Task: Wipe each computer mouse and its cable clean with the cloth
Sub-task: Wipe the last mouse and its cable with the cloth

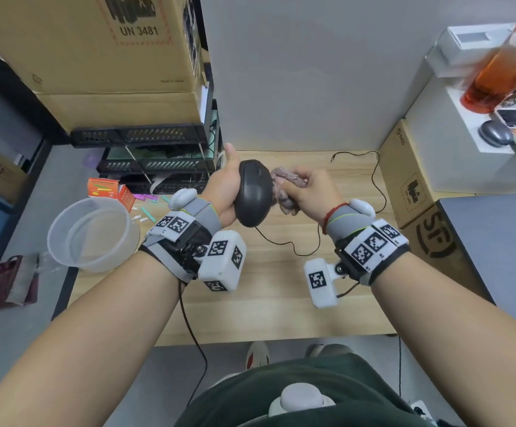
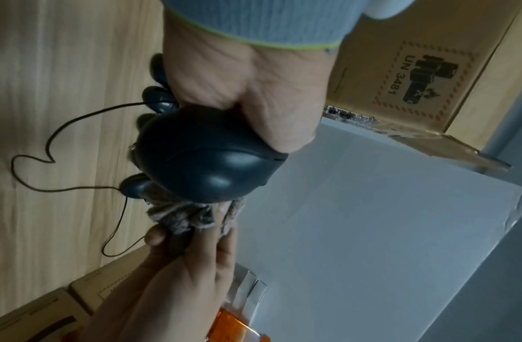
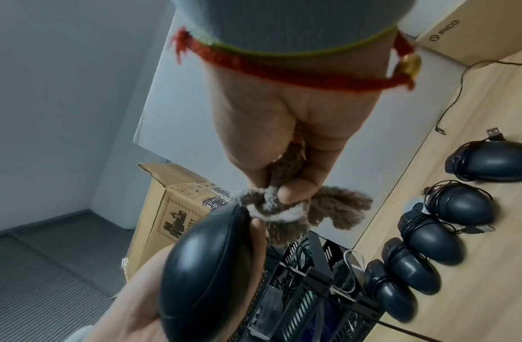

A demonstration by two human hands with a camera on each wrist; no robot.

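Note:
My left hand (image 1: 227,186) grips a black wired mouse (image 1: 253,192) above the wooden table (image 1: 281,288), its top facing me. My right hand (image 1: 307,188) pinches a bunched brown cloth (image 1: 287,183) and presses it against the mouse's right side. In the left wrist view the cloth (image 2: 180,215) sits under the mouse (image 2: 207,159). The mouse's thin black cable (image 1: 290,246) trails loose across the table to the right. Several more black mice (image 3: 459,203) with wound cables lie in a row on the table, seen in the right wrist view; my hands hide them in the head view.
A clear plastic bowl (image 1: 93,232) sits at the table's left edge. Black stacked trays (image 1: 158,155) and cardboard boxes (image 1: 96,57) stand behind it. On the right are more boxes (image 1: 410,180), a grey laptop (image 1: 496,241) and an orange bottle (image 1: 503,63).

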